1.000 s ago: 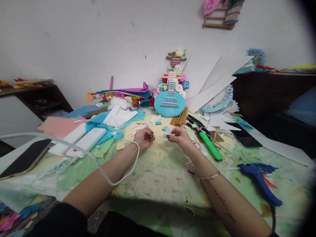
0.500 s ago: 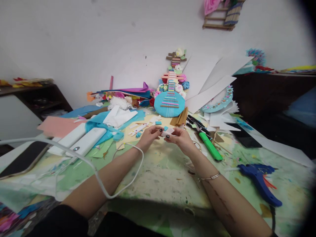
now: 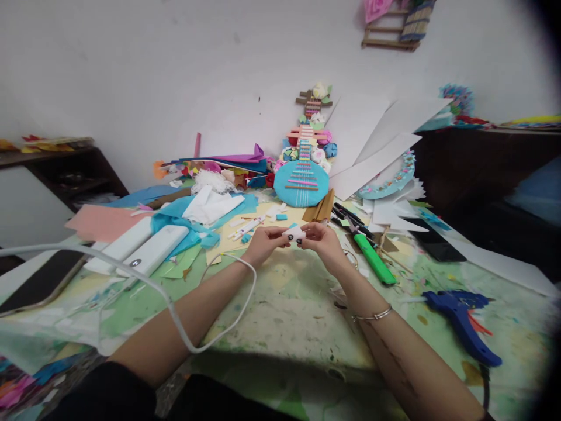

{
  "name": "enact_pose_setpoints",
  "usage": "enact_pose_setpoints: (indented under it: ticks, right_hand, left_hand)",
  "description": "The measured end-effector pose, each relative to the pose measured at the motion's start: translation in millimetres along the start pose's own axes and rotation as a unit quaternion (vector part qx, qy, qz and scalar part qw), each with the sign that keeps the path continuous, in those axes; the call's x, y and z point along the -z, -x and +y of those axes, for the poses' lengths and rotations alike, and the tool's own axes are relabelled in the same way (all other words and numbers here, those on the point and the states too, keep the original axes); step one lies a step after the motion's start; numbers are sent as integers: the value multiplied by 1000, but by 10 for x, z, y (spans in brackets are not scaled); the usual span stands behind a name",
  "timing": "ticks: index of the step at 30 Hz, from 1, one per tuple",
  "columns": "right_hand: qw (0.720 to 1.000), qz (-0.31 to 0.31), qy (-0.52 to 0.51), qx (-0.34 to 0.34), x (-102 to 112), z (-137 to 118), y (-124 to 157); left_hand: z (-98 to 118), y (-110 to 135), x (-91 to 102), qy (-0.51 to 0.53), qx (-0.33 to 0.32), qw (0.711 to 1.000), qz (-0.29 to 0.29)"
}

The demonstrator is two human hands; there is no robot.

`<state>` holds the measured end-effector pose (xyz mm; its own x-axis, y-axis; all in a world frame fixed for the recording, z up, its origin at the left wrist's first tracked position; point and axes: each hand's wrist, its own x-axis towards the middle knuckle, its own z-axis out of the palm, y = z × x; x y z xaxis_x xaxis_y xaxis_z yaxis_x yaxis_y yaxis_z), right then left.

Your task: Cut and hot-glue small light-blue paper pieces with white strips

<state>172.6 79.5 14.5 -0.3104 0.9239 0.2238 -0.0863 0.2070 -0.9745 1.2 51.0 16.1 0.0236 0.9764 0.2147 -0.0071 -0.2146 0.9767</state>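
Between my two hands is a small piece of white paper [image 3: 294, 233], raised a little above the table. My left hand [image 3: 265, 245] pinches its left side, thumb and fingers together. On the other side my right hand [image 3: 323, 245] grips it in the same way, fingertips close to the left ones. Just behind the paper lies a small blue piece [image 3: 281, 217]. Beyond it a blue paper lute [image 3: 301, 184] decorated with paper flowers leans on the wall. White sticks [image 3: 248, 228] lie left of the fingers.
A green utility knife [image 3: 374, 259] and a blue glue gun [image 3: 462, 321] lie at the right, near a black phone [image 3: 433, 238]. White power banks [image 3: 153, 251] sit at the left. A white cable [image 3: 175, 316] loops across my left forearm. Paper sheets [image 3: 390, 140] lean behind.
The white paper has turned between my fingers and now shows a flatter face. My fingertips have come closer together; the forearms have barely moved.
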Motion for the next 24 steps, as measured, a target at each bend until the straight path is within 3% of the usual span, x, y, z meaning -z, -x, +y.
enact_pose_setpoints:
  ticks: [6,11,18,24]
  right_hand:
    - [1000,0,9,26,5,-36,11]
    - [999,-35,7,39,-10,-36,16]
    - [999,1,18,32,-21,-20,18]
    - [999,3,0,33,-32,-9,16]
  left_hand:
    - [73,1,42,-29,-26,999,-19]
    - [76,1,51,-35,-39,998,-40]
    - [53,14,20,-20,-82,996,41]
    - [41,27,30,-62,-119,989,52]
